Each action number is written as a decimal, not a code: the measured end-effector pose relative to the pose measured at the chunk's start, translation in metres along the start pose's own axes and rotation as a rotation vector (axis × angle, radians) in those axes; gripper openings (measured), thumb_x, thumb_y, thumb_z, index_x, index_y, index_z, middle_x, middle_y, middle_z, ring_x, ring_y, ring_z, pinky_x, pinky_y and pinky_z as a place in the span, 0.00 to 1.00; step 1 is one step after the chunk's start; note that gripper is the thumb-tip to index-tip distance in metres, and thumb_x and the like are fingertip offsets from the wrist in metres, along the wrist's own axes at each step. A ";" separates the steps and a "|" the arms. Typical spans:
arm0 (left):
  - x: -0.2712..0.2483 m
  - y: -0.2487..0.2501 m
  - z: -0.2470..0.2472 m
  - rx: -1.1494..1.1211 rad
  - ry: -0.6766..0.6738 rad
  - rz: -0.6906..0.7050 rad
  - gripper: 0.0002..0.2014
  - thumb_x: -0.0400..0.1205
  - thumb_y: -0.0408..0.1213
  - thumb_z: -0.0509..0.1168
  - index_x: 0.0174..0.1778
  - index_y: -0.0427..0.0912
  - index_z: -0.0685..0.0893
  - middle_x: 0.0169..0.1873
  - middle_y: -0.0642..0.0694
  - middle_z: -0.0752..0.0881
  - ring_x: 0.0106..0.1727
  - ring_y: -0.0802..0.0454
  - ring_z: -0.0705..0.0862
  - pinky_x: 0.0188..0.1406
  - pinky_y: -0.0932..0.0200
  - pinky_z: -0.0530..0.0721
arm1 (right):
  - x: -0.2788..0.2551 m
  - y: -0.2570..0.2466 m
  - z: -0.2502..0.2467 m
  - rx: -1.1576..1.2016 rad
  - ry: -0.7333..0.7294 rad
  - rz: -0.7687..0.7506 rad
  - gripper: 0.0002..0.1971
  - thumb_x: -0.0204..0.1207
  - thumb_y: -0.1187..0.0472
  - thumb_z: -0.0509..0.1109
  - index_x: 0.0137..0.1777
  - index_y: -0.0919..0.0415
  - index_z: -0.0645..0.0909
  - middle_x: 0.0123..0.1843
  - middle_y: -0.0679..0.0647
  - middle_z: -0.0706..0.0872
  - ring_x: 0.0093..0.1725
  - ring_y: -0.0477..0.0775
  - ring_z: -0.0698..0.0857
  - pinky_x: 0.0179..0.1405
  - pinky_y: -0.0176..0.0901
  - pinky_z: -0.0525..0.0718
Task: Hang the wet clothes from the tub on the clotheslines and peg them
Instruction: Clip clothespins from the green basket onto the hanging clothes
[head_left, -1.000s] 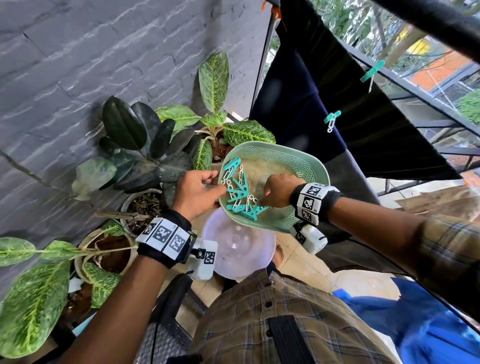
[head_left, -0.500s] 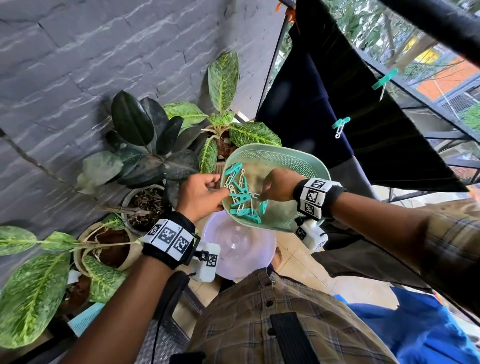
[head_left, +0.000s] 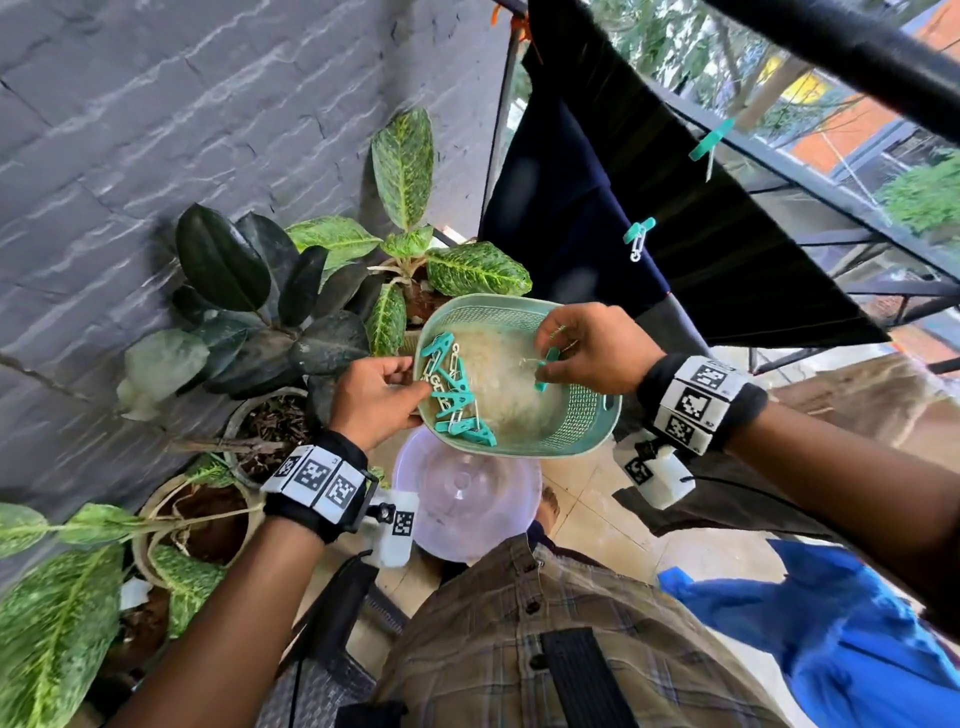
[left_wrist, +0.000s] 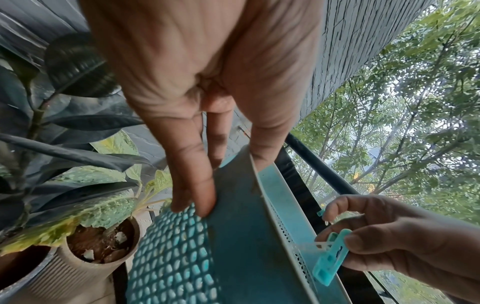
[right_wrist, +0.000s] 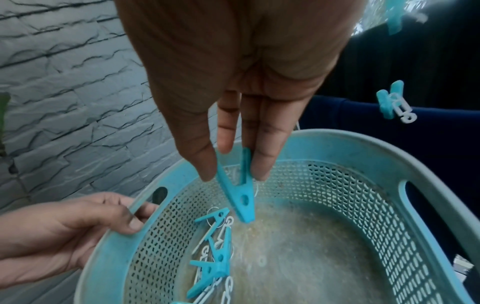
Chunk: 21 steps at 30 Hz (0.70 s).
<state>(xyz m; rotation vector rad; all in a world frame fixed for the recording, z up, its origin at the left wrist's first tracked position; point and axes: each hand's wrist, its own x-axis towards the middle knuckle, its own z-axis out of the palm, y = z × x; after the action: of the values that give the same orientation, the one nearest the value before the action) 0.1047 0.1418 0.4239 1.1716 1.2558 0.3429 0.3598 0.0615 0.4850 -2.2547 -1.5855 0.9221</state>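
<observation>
My left hand (head_left: 382, 397) grips the left rim of a green mesh peg basket (head_left: 582, 421), thumb inside and fingers underneath (left_wrist: 192, 195). Several teal pegs (head_left: 457, 395) lie heaped at the basket's left side (right_wrist: 213, 265). My right hand (head_left: 587, 353) pinches one teal peg (right_wrist: 239, 197) between thumb and fingers, lifted above the basket floor (left_wrist: 331, 257). Dark clothes (head_left: 701, 208) hang on the line at the upper right, held by teal pegs (head_left: 638, 238). A pale round tub (head_left: 467, 499) sits on the floor below the basket.
Potted plants (head_left: 291, 291) crowd the left along the grey stone wall (head_left: 156, 104). A railing (head_left: 831, 171) runs behind the hung clothes. A blue cloth (head_left: 831, 639) lies at lower right on the tiled floor (head_left: 587, 499).
My right hand has risen out of the peg pile with one peg pinched in its fingers. The basket tilted slightly; my left hand keeps its hold on the rim.
</observation>
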 end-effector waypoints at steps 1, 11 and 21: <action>0.001 0.000 0.004 0.007 -0.010 -0.001 0.12 0.77 0.24 0.71 0.55 0.38 0.89 0.46 0.43 0.93 0.47 0.46 0.93 0.43 0.41 0.92 | -0.007 0.006 -0.001 0.048 0.021 0.014 0.16 0.60 0.54 0.86 0.46 0.45 0.85 0.40 0.46 0.91 0.41 0.45 0.89 0.49 0.47 0.89; 0.008 -0.005 0.055 0.131 -0.139 -0.011 0.13 0.76 0.23 0.71 0.47 0.46 0.91 0.44 0.44 0.93 0.49 0.42 0.92 0.45 0.36 0.91 | -0.101 0.118 -0.043 0.333 0.536 0.181 0.12 0.66 0.65 0.83 0.38 0.45 0.89 0.39 0.43 0.92 0.41 0.45 0.91 0.51 0.47 0.89; 0.004 0.001 0.116 0.348 -0.183 0.076 0.13 0.75 0.27 0.73 0.46 0.52 0.91 0.39 0.54 0.93 0.40 0.58 0.92 0.27 0.65 0.85 | -0.158 0.257 -0.043 0.168 0.611 0.512 0.14 0.69 0.68 0.79 0.33 0.45 0.86 0.38 0.52 0.93 0.35 0.37 0.86 0.42 0.26 0.83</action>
<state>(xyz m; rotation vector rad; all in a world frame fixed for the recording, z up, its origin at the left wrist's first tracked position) 0.2061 0.0888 0.4070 1.5144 1.1393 0.0697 0.5479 -0.1740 0.4407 -2.5179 -0.6661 0.3639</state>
